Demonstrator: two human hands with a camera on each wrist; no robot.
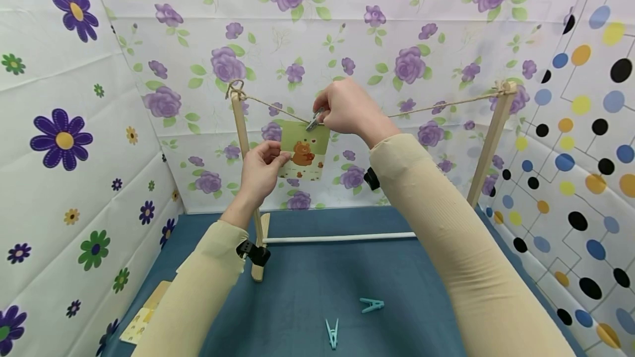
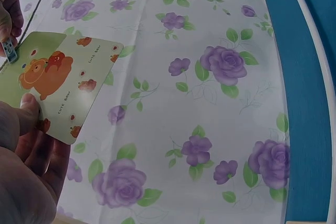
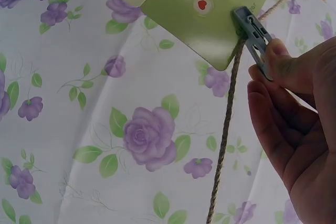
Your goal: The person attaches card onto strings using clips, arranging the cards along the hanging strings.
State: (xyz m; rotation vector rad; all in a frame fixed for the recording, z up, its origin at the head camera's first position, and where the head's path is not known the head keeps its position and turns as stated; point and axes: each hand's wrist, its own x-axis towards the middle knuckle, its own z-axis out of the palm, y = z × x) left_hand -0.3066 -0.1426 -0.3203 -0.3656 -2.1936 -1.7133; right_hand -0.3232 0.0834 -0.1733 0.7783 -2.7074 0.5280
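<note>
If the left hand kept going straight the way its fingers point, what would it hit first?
The left hand already pinches the bear card's lower left edge, so it would push into the card. Behind that is probably the floral backdrop, though depth is unclear.

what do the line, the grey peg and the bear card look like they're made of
The line looks like twisted natural twine, jute or hemp: tan, rough, with visible plies. The grey peg seems moulded plastic, matte and uniform in colour, with slotted cut-outs. The bear card looks like thin printed card or laminated paper, with rounded corners and a smooth face; which of these cannot be told.
</note>
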